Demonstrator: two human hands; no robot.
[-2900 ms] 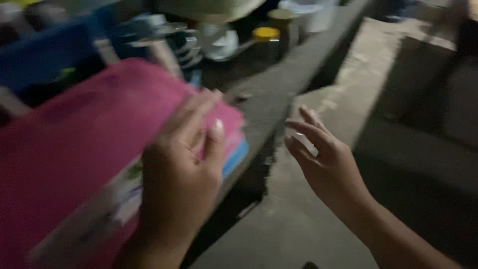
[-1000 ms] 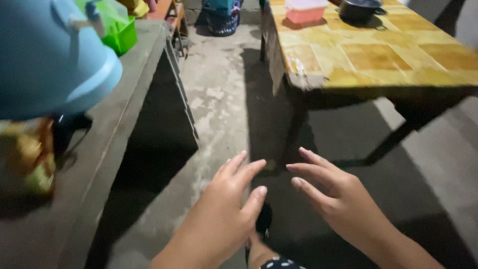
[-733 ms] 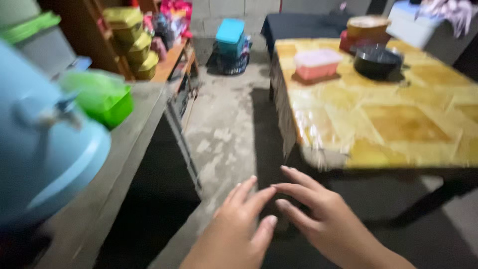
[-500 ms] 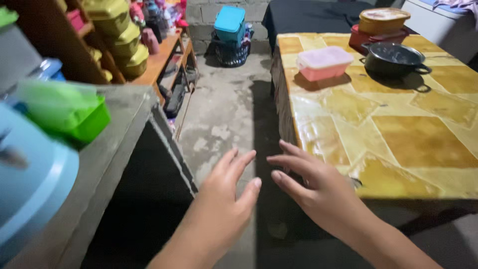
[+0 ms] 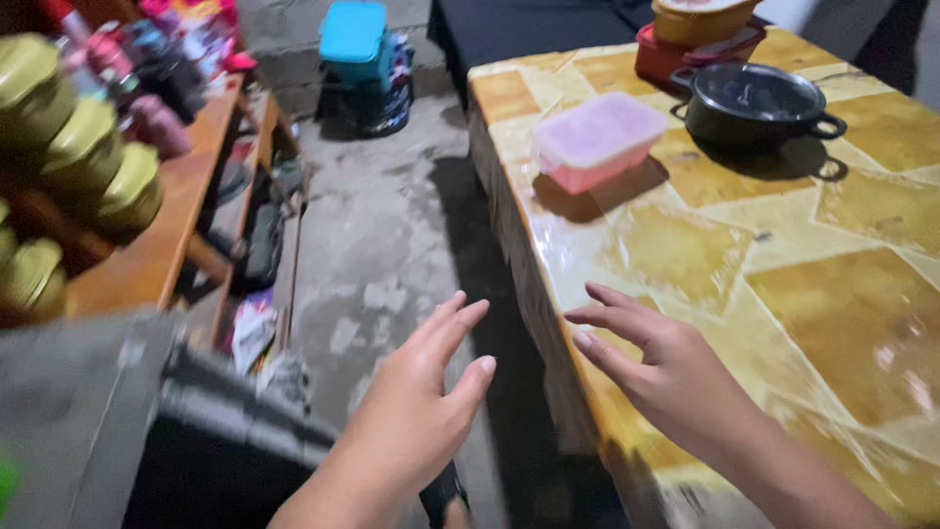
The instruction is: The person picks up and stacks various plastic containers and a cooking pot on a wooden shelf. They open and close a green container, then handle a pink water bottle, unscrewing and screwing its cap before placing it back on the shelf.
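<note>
reaching forward empty, left hand (image 5: 416, 411) fingers spread over floor, right hand (image 5: 666, 377) open above yellow table (image 5: 783, 284) edge, pink container (image 5: 599, 139) beyond

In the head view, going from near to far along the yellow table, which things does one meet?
Right hand → pink lidded box → black pot → red and yellow containers at the table's far end.
</note>
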